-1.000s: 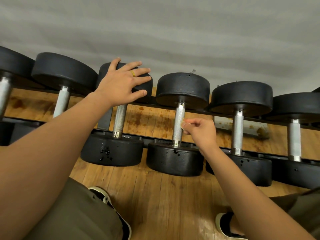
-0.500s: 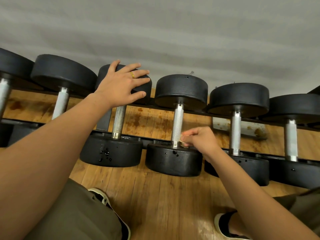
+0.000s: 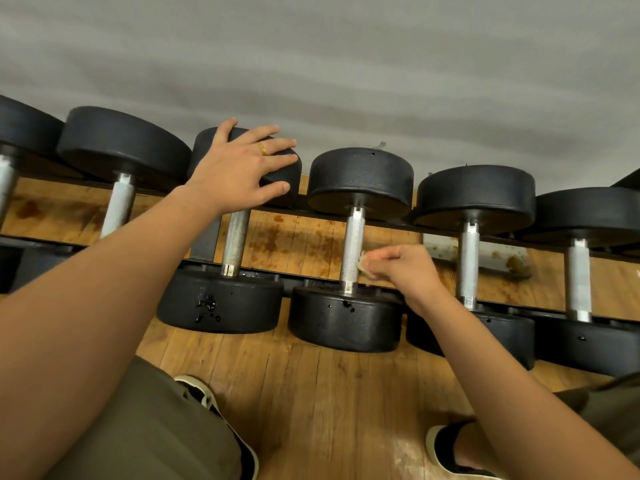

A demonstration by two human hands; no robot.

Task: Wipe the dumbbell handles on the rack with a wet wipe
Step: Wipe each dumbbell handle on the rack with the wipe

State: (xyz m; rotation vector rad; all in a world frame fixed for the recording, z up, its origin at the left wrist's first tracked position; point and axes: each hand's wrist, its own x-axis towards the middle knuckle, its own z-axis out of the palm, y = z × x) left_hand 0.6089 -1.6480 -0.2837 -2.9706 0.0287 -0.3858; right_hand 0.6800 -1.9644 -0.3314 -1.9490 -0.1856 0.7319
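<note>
Wooden flooring is seen beneath one rack (image 3: 294, 277) carrying six dumbbells (image 3: 474, 195). At centre, one wet wipe (image 3: 364, 264) is pinched by the right grip (image 3: 398, 268) beside the fourth handle (image 3: 351, 247); the left grip (image 3: 239, 168) is laid flat on the third dumbbell's head (image 3: 204, 147).

Knurled steel handle (image 3: 352, 249) upright, wipe (image 3: 364, 265) seemingly touching

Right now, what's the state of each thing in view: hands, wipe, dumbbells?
left hand: open, resting flat on a dumbbell head.
right hand: pinching the wet wipe.
wet wipe: bunched, at the lower right of the next handle.
dumbbells: all racked, none lifted.
near head below the left hand: wet drops on it.
</note>
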